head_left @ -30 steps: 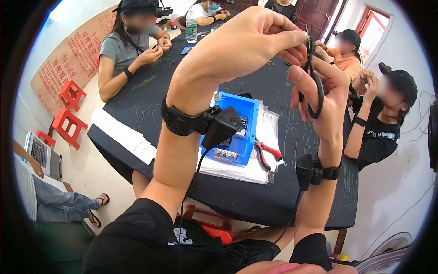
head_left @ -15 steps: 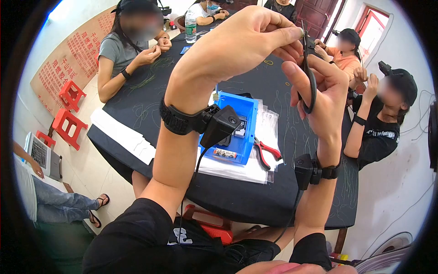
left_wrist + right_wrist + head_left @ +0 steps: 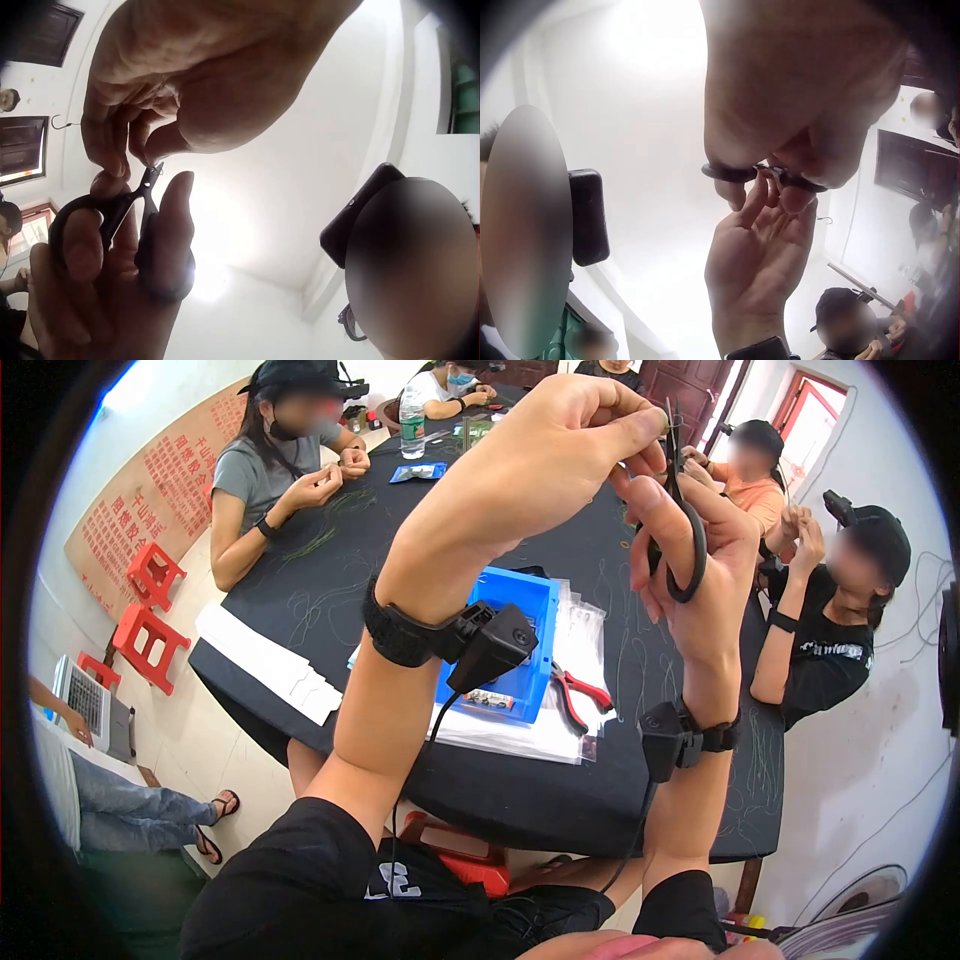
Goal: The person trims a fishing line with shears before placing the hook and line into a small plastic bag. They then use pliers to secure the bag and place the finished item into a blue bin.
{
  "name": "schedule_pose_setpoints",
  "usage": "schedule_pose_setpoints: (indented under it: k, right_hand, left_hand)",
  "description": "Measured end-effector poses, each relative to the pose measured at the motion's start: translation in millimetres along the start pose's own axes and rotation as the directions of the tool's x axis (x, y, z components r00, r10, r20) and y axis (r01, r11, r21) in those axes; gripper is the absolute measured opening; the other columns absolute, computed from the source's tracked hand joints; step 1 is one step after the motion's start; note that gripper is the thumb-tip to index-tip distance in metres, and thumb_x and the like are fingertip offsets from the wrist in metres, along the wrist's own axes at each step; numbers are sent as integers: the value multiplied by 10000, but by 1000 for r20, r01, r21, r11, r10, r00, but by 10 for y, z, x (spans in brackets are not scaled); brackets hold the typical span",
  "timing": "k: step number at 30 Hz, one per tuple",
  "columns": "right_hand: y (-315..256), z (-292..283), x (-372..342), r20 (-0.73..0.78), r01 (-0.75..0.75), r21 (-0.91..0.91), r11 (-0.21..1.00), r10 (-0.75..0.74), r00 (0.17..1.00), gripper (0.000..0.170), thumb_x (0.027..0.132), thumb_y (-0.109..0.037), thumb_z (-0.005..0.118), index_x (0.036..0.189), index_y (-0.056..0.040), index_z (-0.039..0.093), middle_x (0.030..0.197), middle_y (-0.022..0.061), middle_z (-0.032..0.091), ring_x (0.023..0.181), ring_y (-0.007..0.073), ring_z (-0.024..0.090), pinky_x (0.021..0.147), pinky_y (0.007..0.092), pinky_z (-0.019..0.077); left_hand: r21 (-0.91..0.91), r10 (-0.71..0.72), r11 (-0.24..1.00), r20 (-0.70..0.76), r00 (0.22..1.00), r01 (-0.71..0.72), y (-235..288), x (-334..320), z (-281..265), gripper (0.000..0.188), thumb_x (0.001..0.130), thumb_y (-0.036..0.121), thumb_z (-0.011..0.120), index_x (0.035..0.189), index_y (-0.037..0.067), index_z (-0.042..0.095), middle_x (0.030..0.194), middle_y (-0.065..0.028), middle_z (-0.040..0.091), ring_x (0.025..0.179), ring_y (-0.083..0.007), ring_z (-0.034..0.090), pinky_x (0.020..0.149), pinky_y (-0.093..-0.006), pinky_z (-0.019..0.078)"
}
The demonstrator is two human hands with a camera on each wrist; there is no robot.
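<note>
Left wrist view: a small hook [image 3: 67, 124] seems pinched by the left hand [image 3: 202, 82]; black scissors [image 3: 145, 187] are gripped by the right hand [image 3: 712, 580], just beside it. Snipping seems being done; next, the scissors should be squeezed gently, away from skin.

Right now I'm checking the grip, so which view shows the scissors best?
The left wrist view: it shows the scissors most openly, with both loops, the pivot and the blades. The head view has them narrower, with one loop plain; the right wrist view shows mainly the loops, the blades hard to make out.
</note>
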State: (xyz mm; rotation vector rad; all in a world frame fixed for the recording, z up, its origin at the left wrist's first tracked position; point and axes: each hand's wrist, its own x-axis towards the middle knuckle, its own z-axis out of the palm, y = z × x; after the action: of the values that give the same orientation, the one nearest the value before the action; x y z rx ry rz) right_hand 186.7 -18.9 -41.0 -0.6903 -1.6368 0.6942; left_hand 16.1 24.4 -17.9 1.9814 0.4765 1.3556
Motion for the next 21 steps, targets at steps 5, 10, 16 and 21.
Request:
schedule_pose_setpoints:
  k: [5,10,16,21]
  right_hand:
    - [-2,-12,0,14,11,52,999,-11,1000,411,991,-342,676,860,47,651,493,67,560,286,59,383,305,200,279]
    - [23,-67,-5,57,-25,167,986,15,998,316,946,-303,765,966,11,730,528,41,612,346,39,450,344,193,273]
    - [24,-51,-4,57,-44,149,988,36,998,317,944,-302,764,979,12,734,535,50,622,347,39,457,342,192,276]
    - [45,-39,-4,44,-42,134,990,37,998,324,935,-309,771,976,10,735,540,48,627,349,37,461,343,190,280]
  left_hand:
    - [114,21,993,-83,996,-12,12,4,119,305,1095,278,544,1056,-6,647,930,-17,660,868,-88,602,807,-237,477]
    - [136,32,991,-87,996,-20,20,-8,152,306,1099,278,535,1045,-6,637,921,-14,645,866,-90,583,804,-243,469]
    - [166,4,986,-103,995,13,25,-20,154,301,1103,271,528,1058,-9,629,924,-23,651,867,-93,595,803,-247,483]
    - [181,-10,983,-111,994,30,36,-30,165,287,1103,259,525,1069,-9,624,926,-36,663,869,-101,614,786,-252,500]
